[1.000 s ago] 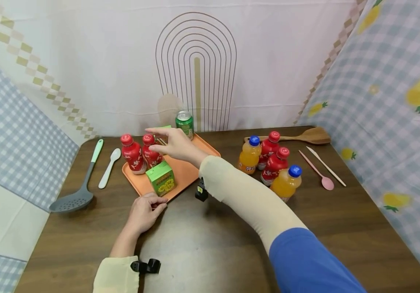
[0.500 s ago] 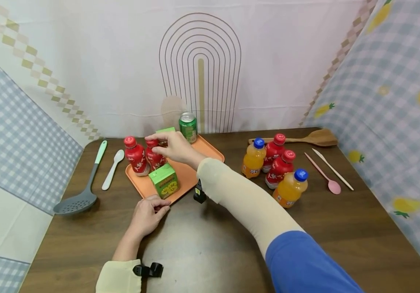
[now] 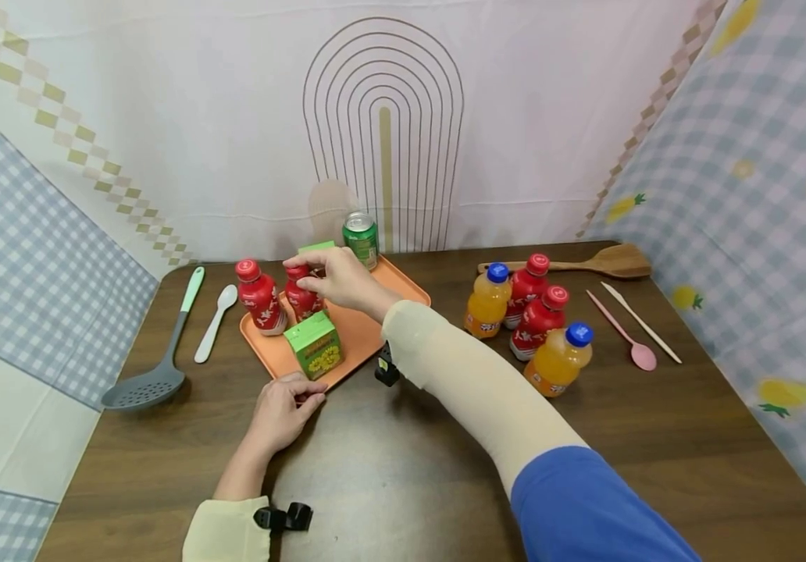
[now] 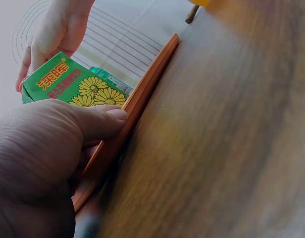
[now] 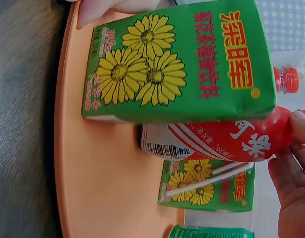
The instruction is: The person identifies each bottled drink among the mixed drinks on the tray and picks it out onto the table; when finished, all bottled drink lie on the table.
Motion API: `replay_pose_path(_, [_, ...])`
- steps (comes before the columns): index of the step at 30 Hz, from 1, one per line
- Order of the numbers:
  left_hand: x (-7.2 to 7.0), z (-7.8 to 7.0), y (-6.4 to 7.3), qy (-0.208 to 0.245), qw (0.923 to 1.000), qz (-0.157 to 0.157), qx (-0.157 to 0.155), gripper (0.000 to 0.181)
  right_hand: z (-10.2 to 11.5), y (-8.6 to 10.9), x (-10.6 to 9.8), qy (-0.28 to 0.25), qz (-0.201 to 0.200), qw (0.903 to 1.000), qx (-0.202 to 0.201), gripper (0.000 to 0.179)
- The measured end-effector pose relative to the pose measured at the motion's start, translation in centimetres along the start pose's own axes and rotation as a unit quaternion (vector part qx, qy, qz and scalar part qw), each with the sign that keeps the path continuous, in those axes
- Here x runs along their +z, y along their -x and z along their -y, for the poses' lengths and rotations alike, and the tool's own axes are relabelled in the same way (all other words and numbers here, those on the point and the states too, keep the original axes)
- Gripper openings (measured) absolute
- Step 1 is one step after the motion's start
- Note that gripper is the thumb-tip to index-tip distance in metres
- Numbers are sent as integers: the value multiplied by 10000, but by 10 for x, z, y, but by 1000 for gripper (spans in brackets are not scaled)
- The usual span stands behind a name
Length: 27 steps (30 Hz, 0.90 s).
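Note:
My right hand (image 3: 347, 279) grips a red drink bottle (image 3: 302, 303) round its neck, just under the cap, on the orange tray (image 3: 357, 343). In the right wrist view, thumb and fingers pinch the top of that bottle (image 5: 217, 141). Another red bottle (image 3: 262, 300) stands to its left. In front is a green juice carton (image 3: 315, 346) with yellow flowers. My left hand (image 3: 283, 412) holds the tray's near edge; the left wrist view shows its thumb on the rim (image 4: 147, 82). A second green carton (image 5: 207, 191) with a white straw is partly hidden behind the held bottle.
A green can (image 3: 361, 240) stands at the tray's back. Left lie a slotted turner (image 3: 150, 386) and a white spoon (image 3: 216, 324). Right are orange drink bottles (image 3: 487, 303), more red bottles (image 3: 538, 321), a wooden spatula (image 3: 617, 261), a pink spoon (image 3: 642, 356) and a pale wooden knife (image 3: 642, 321).
My right hand has come down from an open pose and closed round the red bottle's neck. That bottle has shifted slightly right, away from its neighbour. My left hand stays at the tray edge.

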<state>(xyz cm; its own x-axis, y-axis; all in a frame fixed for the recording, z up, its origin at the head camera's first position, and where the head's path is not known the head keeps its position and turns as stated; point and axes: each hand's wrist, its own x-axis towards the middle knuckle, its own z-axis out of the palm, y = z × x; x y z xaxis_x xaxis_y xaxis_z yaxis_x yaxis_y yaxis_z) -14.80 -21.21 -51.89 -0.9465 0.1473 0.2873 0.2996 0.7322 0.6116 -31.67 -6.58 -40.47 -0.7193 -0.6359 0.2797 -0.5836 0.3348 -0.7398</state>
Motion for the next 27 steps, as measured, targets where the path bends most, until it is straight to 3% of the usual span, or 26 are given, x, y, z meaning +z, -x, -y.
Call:
replay_pose_path(15, [-2, -1, 1, -3, 9998, 120, -147, 9, -15, 31, -29, -279, -332, 9967, 681, 32])
replay_pose_path(27, [-2, -3, 1, -29, 9999, 108, -52, 8, -26, 55, -42, 187, -874, 9936, 695, 33])
